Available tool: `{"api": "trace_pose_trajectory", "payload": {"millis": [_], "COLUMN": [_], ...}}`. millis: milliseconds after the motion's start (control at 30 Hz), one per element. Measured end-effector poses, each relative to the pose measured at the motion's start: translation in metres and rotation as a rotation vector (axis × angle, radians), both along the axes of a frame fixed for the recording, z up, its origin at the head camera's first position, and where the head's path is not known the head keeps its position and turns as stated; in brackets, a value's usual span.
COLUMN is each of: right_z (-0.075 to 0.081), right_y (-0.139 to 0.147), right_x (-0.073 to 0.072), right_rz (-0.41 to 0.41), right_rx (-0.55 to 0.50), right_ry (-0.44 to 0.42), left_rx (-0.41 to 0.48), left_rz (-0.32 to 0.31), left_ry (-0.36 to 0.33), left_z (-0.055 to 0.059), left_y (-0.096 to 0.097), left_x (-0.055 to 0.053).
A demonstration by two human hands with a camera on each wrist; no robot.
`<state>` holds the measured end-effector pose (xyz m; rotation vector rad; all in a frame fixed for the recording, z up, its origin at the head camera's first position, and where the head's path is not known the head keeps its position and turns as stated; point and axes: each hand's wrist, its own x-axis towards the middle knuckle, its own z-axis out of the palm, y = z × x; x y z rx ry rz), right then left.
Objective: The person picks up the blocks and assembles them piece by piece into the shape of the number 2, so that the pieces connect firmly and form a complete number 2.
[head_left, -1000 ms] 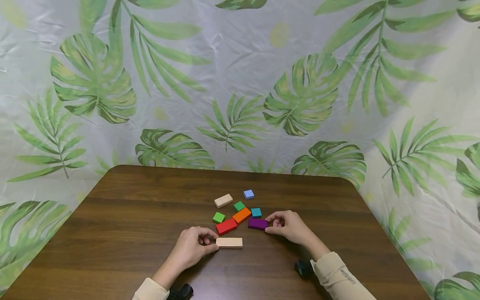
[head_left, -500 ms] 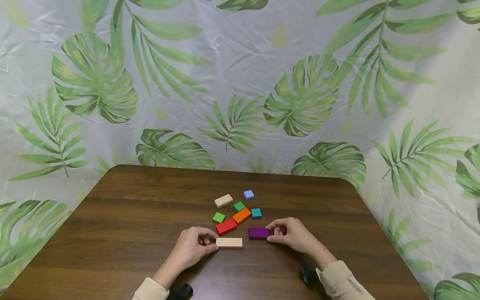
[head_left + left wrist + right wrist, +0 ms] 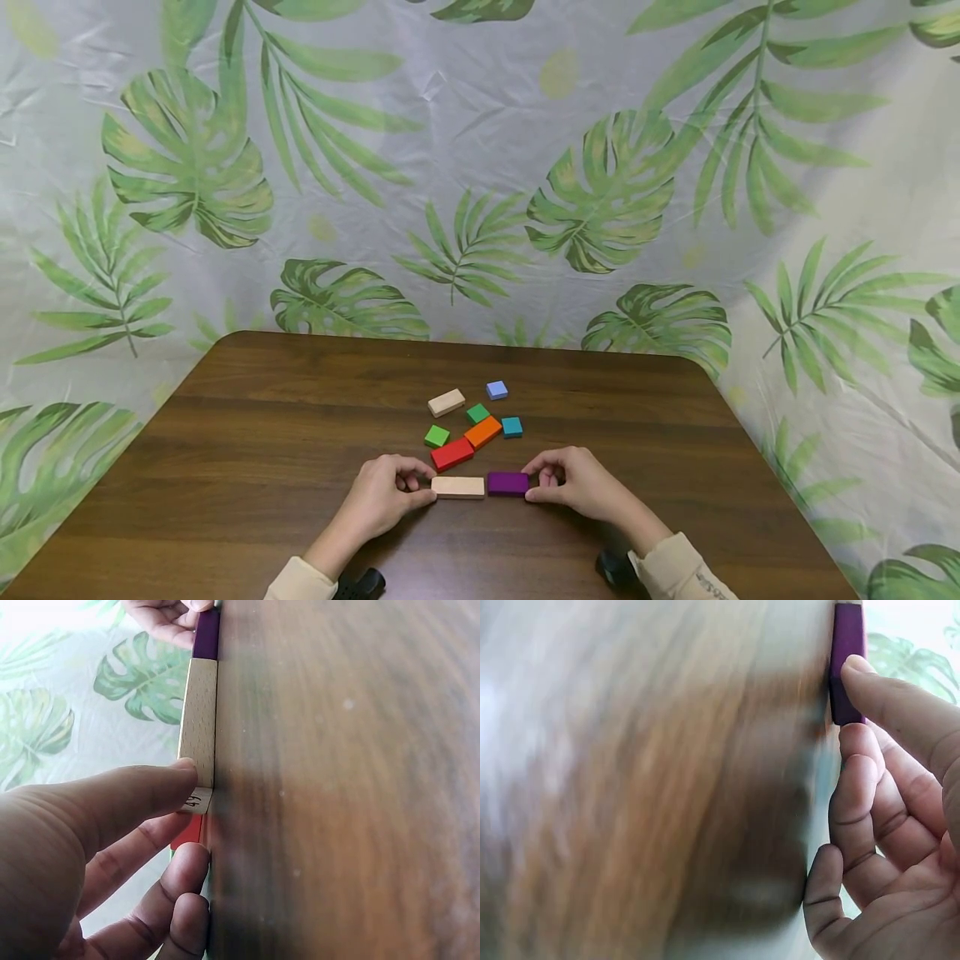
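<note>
A plain wooden block (image 3: 458, 487) lies flat near the table's front edge. My left hand (image 3: 424, 485) pinches its left end, and in the left wrist view my thumb (image 3: 150, 791) lies on that end of the block (image 3: 199, 724). A purple block (image 3: 507, 484) lies end to end against the wooden block's right end. My right hand (image 3: 534, 486) pinches the purple block's right end, and my fingers (image 3: 870, 772) curl beside the block (image 3: 847, 664) in the right wrist view.
Just behind on the brown table (image 3: 262, 433) lie a red block (image 3: 452, 454), an orange block (image 3: 483, 432), two green blocks (image 3: 437, 435) (image 3: 477, 412), a teal block (image 3: 512, 427), a blue block (image 3: 497, 389) and a second wooden block (image 3: 446, 402). A leaf-print sheet (image 3: 480, 167) hangs behind.
My right hand has brought the purple block toward me and leftward, from beside the orange and teal blocks to the wooden block's right end. The left hand has stayed still.
</note>
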<state>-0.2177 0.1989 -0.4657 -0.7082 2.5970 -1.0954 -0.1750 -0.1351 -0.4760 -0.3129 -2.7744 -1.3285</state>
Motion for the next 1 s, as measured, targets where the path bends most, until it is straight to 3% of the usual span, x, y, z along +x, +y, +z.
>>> {"api": "trace_pose_trajectory", "payload": {"millis": [1000], "right_z": [-0.0001], "right_y": [-0.0035], "right_x": [0.0038], "right_rz": [0.038], "right_rx": [-0.011], "right_ry": [-0.011], "left_rx": [-0.016], "left_rz": [-0.003], "left_ry": [0.018], "left_z": [0.0016], "left_y": [0.0004], "left_x": [0.002]}}
